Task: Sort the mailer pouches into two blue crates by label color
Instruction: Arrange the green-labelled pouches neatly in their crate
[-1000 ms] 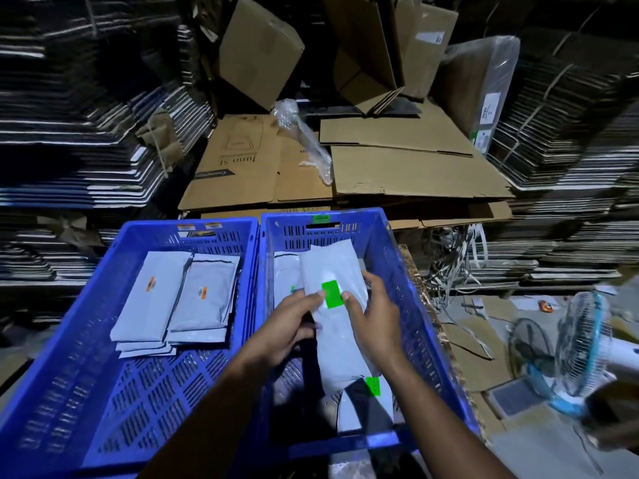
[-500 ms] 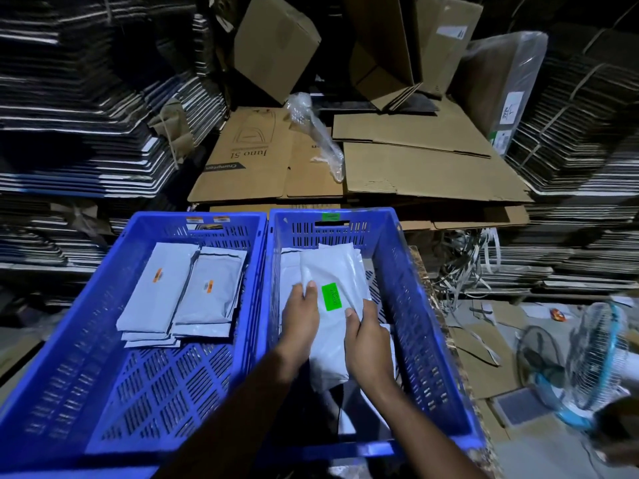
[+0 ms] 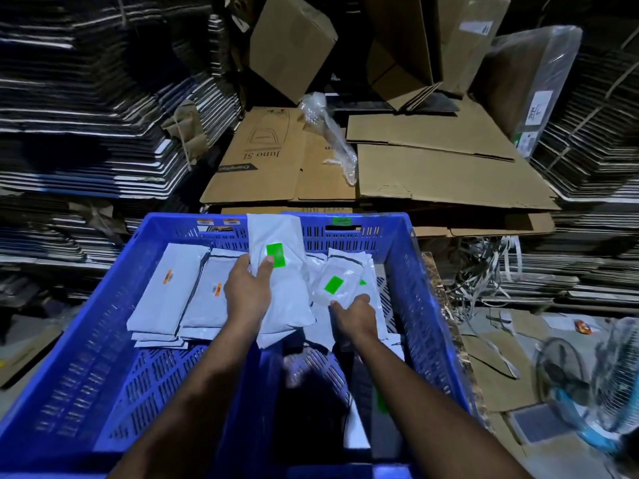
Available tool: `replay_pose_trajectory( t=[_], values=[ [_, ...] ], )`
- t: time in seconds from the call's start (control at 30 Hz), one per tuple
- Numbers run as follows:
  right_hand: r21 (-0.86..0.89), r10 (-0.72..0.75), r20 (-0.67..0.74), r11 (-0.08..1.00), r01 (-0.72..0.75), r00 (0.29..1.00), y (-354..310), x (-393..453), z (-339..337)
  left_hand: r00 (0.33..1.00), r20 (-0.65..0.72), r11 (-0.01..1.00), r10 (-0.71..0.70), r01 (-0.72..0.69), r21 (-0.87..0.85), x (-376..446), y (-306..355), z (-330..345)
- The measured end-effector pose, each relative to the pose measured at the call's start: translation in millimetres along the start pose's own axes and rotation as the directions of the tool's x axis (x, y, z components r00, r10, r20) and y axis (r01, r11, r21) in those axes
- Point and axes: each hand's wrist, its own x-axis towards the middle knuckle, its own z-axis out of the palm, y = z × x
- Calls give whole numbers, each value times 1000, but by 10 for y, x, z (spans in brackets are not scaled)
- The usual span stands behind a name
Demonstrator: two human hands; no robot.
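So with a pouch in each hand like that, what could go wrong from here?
The left hand holds a green-label pouch above the wall between the crates; let go there, it might slide into the left crate among the orange-label pouches. The right hand only pinches the edge of another green-label pouch, which might slip. Dim light could also hide label colours.

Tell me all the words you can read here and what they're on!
"Juno 5L": upside down on the flattened cardboard box.
"Crompton": upside down on a dark strip of the same box.
White label on the plastic-wrapped bundle: handwriting, unreadable.
Label on the upright carton: too small.
Orange stickers and green stickers on the mailer pouches: no readable print.
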Motion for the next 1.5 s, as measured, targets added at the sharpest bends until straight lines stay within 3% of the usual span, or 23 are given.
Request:
replay_pose_trajectory(
  t=[0.17,0.47,0.57,0.63,0.73,0.83,0.9,0.97,1.03,1.1,1.17,1.23,1.33,1.4,1.5],
  values=[
    [-112,99,-47,988,-103,994,-160,214,38,998,45,996,-38,42,-83,120,-137,-115],
    [-277,71,-128,955,-105,989,-154,677,-537,989,126,984,-79,97,-149,286,-148,-176],
    [-495,-238,-137,857,142,961,-34,581,-341,980,183,984,-79,107,-146,246,-133,-67],
    [-582,-396,30,740,338,918,86,561,-189,977,199,987,-75,101,-123,218,-103,14],
    [-606,-327,228,690,397,917,323,616,-19,975,212,993,-68,87,-83,180,-87,109],
    [-607,-334,244,679,412,910,371,683,-23,974,219,997,-49,62,-52,173,-130,161],
    [-584,-356,219,698,414,909,257,678,-80,977,211,998,-33,44,-49,191,-148,185],
    [-433,-437,78,795,426,896,84,568,-140,982,189,998,-18,30,-59,211,-139,205],
    [-72,-472,-16,880,470,881,-135,302,-191,984,180,998,6,5,-62,230,-137,262],
    [314,-424,103,872,375,900,-326,33,-161,987,158,997,14,-2,-74,222,-120,328],
    [535,-382,185,812,233,905,-373,-100,-21,993,118,998,20,-13,-60,188,-85,375],
    [537,-353,85,804,256,932,-275,-107,105,997,73,999,33,-32,-18,166,-70,379],
    [300,-269,-86,911,282,959,-164,29,71,995,60,994,81,-84,65,194,-107,320],
    [182,-234,-109,951,251,966,-141,149,64,984,122,983,132,-145,112,214,-144,287],
    [87,-319,-48,943,322,946,-196,326,226,965,168,965,200,-224,139,219,-202,278]
  ],
)
